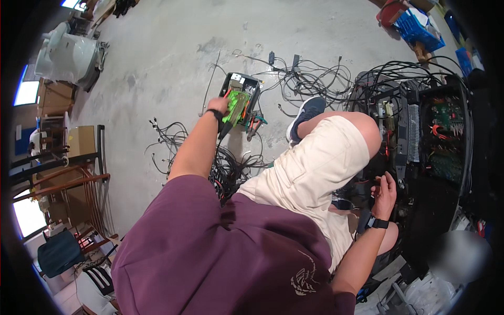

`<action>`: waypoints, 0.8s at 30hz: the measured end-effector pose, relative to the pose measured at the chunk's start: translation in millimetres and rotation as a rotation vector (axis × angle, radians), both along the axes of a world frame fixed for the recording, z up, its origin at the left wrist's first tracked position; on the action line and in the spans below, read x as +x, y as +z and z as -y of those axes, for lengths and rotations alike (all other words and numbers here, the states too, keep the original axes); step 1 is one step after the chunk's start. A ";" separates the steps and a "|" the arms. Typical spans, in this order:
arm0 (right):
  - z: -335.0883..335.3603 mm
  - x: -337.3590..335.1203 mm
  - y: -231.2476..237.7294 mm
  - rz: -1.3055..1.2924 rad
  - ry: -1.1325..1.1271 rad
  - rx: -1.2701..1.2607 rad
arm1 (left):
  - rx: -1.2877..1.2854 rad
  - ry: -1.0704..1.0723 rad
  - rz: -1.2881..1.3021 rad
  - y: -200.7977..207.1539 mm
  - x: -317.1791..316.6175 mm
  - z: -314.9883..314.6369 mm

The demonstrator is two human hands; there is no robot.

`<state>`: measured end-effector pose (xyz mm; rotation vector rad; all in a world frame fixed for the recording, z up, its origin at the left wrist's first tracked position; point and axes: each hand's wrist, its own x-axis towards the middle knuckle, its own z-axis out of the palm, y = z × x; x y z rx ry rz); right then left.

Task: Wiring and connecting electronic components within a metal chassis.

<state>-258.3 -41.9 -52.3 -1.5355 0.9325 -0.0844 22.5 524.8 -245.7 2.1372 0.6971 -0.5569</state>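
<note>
My left hand (218, 106) reaches out to a small black open box (254, 97) on the floor. Its fingers look closed at the box's left side, against a bright green item (239, 105); what they hold, if anything, is hidden. Hand tools (254, 126) with teal and reddish handles lie at the box's near right edge. My right hand (386, 195) is open, fingers loosely bent and apart, beside my knee. It is nearest to a dark, opened electronics housing (401, 157), with no object visible in it.
Black cables (231, 168) are heaped by my left leg, and more cables (315, 73) spread beyond the box. Another open case with green circuit boards (446, 126) stands at right. A blue crate (417, 29) is far right; metal frames and cardboard boxes (81, 139) stand left.
</note>
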 end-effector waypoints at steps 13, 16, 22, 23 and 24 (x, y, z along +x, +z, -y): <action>12.5 -14.2 -42.2 -0.258 0.001 -0.041 | 0.320 -0.051 -0.064 -63.0 -48.1 -5.4; 11.1 -17.1 -46.3 -0.306 0.024 -0.057 | 0.446 -0.127 -0.048 -51.2 -45.8 10.7; 6.0 -19.3 -42.9 -0.373 0.089 -0.020 | 0.305 -0.605 0.045 -58.7 -53.3 65.0; 4.6 -19.3 -40.6 -0.400 0.083 -0.043 | 0.323 -0.666 -0.040 -66.5 -50.4 73.7; 2.7 -19.9 -38.3 -0.404 0.089 -0.072 | 0.331 -0.680 -0.134 -75.2 -46.3 79.2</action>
